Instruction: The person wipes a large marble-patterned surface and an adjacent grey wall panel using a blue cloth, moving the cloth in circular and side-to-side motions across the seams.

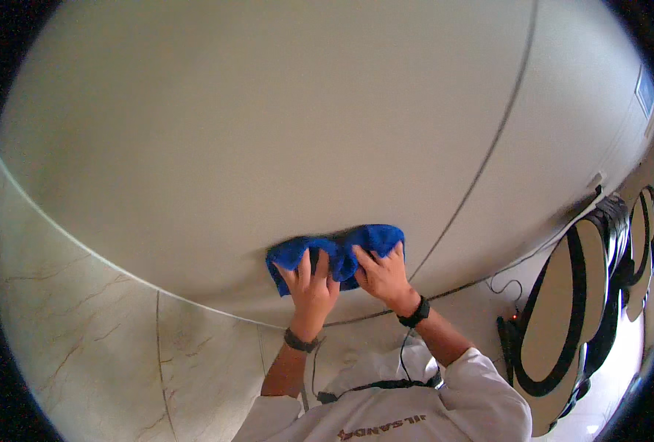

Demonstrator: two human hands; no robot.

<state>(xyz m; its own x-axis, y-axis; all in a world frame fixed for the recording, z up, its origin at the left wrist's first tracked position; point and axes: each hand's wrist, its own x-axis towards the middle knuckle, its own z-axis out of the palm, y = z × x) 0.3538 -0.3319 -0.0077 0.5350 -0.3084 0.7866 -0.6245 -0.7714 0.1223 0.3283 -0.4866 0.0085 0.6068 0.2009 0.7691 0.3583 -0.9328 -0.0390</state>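
A blue cloth [375, 237] lies bunched against a large smooth beige wall surface [268, 125], low down near its bottom edge. My left hand [314, 291] grips the left part of the cloth, its fingers pressed into the folds. Close beside it, my right hand [383, 278] holds the right part, with fingertips curled over the fabric. Some fingertips are hidden in the cloth. Each wrist wears a dark band.
A dark seam [481, 168] runs down the beige surface right of my hands. Veined pale tiles [106, 331] meet its lower edge at the left. Chairs with beige and black backs [562, 309] stand at the right, near a thin dark cable [507, 283].
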